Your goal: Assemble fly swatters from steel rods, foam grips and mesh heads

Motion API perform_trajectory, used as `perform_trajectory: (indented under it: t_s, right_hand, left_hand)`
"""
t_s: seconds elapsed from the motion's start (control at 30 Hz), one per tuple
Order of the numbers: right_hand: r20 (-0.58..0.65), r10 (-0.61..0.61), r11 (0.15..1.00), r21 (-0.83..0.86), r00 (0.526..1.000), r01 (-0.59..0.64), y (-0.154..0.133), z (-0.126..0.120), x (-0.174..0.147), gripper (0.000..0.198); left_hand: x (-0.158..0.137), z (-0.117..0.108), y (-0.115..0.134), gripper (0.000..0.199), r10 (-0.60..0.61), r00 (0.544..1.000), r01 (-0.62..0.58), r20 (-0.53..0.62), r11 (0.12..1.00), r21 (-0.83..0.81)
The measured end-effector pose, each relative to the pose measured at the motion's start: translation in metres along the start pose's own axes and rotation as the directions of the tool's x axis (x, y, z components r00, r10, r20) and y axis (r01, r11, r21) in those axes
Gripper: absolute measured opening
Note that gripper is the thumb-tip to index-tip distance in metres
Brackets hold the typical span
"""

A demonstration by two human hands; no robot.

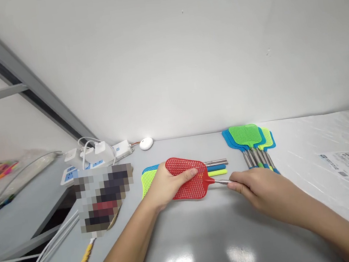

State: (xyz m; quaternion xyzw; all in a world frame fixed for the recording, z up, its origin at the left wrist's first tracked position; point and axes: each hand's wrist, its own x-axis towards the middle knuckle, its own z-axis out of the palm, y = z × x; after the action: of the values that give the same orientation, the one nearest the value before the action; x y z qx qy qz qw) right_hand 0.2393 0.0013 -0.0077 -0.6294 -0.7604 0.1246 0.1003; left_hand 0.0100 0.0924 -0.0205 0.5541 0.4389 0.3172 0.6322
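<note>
A red fly swatter (192, 186) is held level between my hands, a little above the grey table. My left hand (167, 184) grips its mesh head, thumb on top and fingers hidden beneath. Closed around the metal rod and handle end is my right hand (255, 185); the handle itself is covered by the fingers. Behind the red head lie a yellow-green swatter head (148, 181) and a blue one, partly hidden. Metal rods (217, 162), a blue handle (217, 168) and a yellow handle (218, 172) show to the right of them.
Several blue, green and yellow swatters (247, 135) lie stacked at the back right, beside plastic wrap (323, 139) with a label. At left are a power strip (69, 175) with plugs, a white round device (146, 143), a blurred-out object (108, 200) and cables (46, 259).
</note>
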Motion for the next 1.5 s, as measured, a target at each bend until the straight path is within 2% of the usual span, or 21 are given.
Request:
perform_trajectory:
  t_s: [0.17,0.3,0.4,0.53,0.63,0.7,0.77,0.83,0.9,0.97,1.07,1.17,1.23,1.27,1.33,1.4,1.43,1.5]
  right_hand:
    - [0.132,0.006,0.977,0.211,0.991,-0.034,-0.003,-0.008,0.000,0.042]
    - [0.131,0.007,0.965,0.258,0.991,-0.041,-0.002,-0.003,0.004,0.040]
    - [0.010,0.002,0.987,0.162,1.000,-0.004,0.001,0.005,0.009,0.030]
    - [-0.161,-0.028,0.998,-0.066,0.987,0.018,0.009,0.011,0.012,0.023]
    - [-0.257,-0.049,0.993,-0.119,0.965,0.018,0.014,0.010,0.012,0.025]
    - [-0.318,-0.055,0.995,-0.098,0.947,0.025,0.015,0.010,0.012,0.024]
    - [-0.367,-0.057,0.997,-0.066,0.928,0.035,0.013,0.011,0.012,0.023]
    - [-0.419,-0.051,0.998,-0.058,0.907,0.029,0.010,0.015,0.012,0.023]
    - [-0.463,-0.060,0.996,-0.083,0.884,0.024,0.006,0.019,0.012,0.024]
    - [-0.480,-0.092,0.992,-0.121,0.873,0.038,0.002,0.024,0.011,0.025]
    - [-0.426,-0.132,0.989,-0.121,0.895,0.088,-0.003,0.028,0.010,0.027]
    - [-0.298,-0.055,0.991,0.098,0.953,0.088,-0.007,0.025,0.010,0.030]
    - [-0.133,0.033,0.918,0.397,0.991,0.023,-0.008,0.020,0.010,0.033]
    - [-0.003,0.061,0.825,0.563,0.998,-0.049,-0.008,0.018,0.010,0.035]
    - [0.277,0.035,0.539,0.804,0.960,-0.251,-0.007,0.015,0.010,0.039]
    - [0.444,-0.068,0.268,0.871,0.894,-0.412,-0.005,0.015,0.010,0.041]
    - [0.470,-0.111,0.186,0.875,0.876,-0.446,-0.005,0.015,0.010,0.040]
    - [0.468,-0.145,0.124,0.883,0.872,-0.454,-0.005,0.018,0.010,0.039]
  left_hand:
    - [0.000,-0.003,0.001,0.028,-0.004,0.999,0.003,0.042,1.000,0.021]
    - [0.001,-0.007,0.004,0.029,0.009,1.000,-0.011,0.022,0.996,0.083]
    - [0.003,-0.012,0.005,0.032,0.000,1.000,0.000,0.020,0.999,0.038]
    - [0.010,-0.024,0.005,0.033,-0.050,0.999,0.048,-0.006,0.980,-0.196]
    - [0.017,-0.033,0.005,0.031,-0.011,0.994,-0.034,-0.112,0.919,-0.393]
    - [0.019,-0.034,0.005,0.042,0.035,0.981,-0.122,-0.191,0.876,-0.466]
    - [0.018,-0.028,0.004,0.063,0.093,0.969,-0.199,-0.230,0.848,-0.491]
    - [0.013,-0.015,0.003,0.082,0.157,0.960,-0.257,-0.232,0.821,-0.509]
    - [0.008,0.001,0.000,0.088,0.180,0.961,-0.269,-0.210,0.791,-0.550]
    - [0.003,0.017,-0.004,0.075,0.146,0.977,-0.210,-0.156,0.775,-0.596]
    - [0.001,0.033,-0.012,0.042,0.102,0.987,-0.156,-0.123,0.777,-0.610]
    - [0.003,0.036,-0.017,0.034,0.086,0.993,-0.121,-0.087,0.799,-0.589]
    - [0.003,0.034,-0.017,0.034,0.088,0.994,-0.109,-0.063,0.810,-0.577]
    - [0.004,0.033,-0.017,0.033,0.100,0.994,-0.111,-0.052,0.813,-0.572]
    - [0.004,0.032,-0.016,0.031,0.133,0.991,-0.124,-0.026,0.820,-0.558]
    - [0.004,0.032,-0.014,0.030,0.156,0.988,-0.135,-0.008,0.829,-0.543]
    - [0.004,0.032,-0.014,0.028,0.161,0.987,-0.143,-0.014,0.830,-0.538]
    - [0.004,0.035,-0.013,0.025,0.166,0.985,-0.164,-0.043,0.837,-0.523]
